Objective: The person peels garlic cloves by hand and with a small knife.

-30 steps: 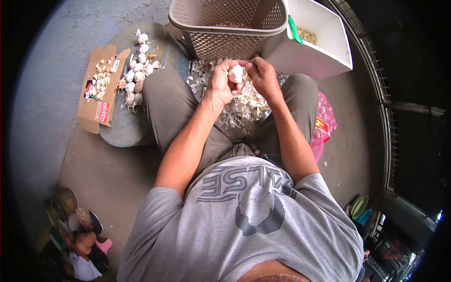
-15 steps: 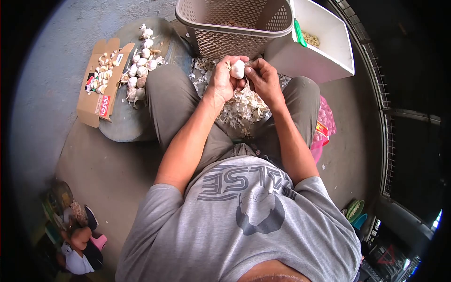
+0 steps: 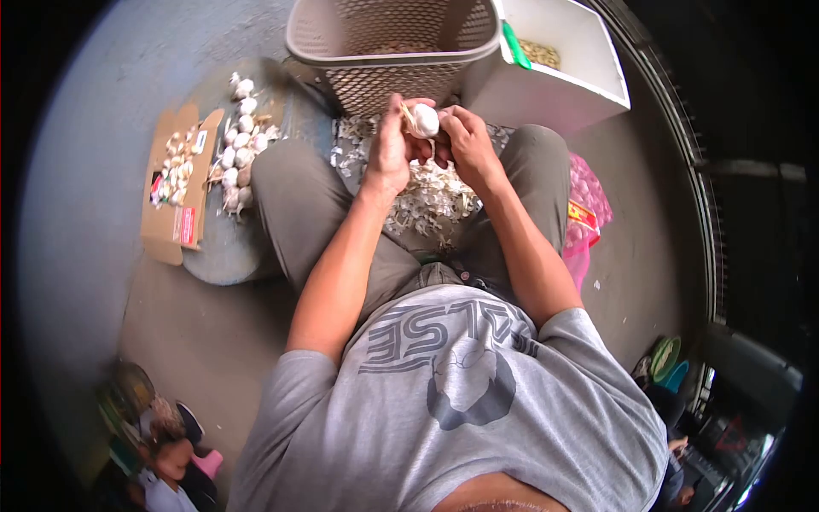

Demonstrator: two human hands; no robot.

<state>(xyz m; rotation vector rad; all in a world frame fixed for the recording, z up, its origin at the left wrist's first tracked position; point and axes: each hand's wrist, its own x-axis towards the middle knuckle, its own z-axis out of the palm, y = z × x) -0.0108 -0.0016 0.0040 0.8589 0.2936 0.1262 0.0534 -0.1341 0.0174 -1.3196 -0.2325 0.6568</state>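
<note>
Concrete floor (image 3: 213, 333), husks (image 3: 426, 200) between the knees. Bulb (image 3: 426, 119) lifted toward twelve o'clock since a second ago, near basket (image 3: 392, 51); left hand (image 3: 388, 149) fingers closed round it, right hand (image 3: 465, 141) fingers pinching skin.

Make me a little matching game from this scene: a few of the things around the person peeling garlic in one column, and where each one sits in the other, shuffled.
Things:
1. garlic bulb
2. mesh basket
3. cardboard box
4. pile of garlic skins

Places:
A. on the floor between the person's legs
B. lying open beside the person's left leg
C. held between the left hand and right hand
D. standing just beyond the hands, next to the white tub

Pairs: 1-C, 2-D, 3-B, 4-A
</note>
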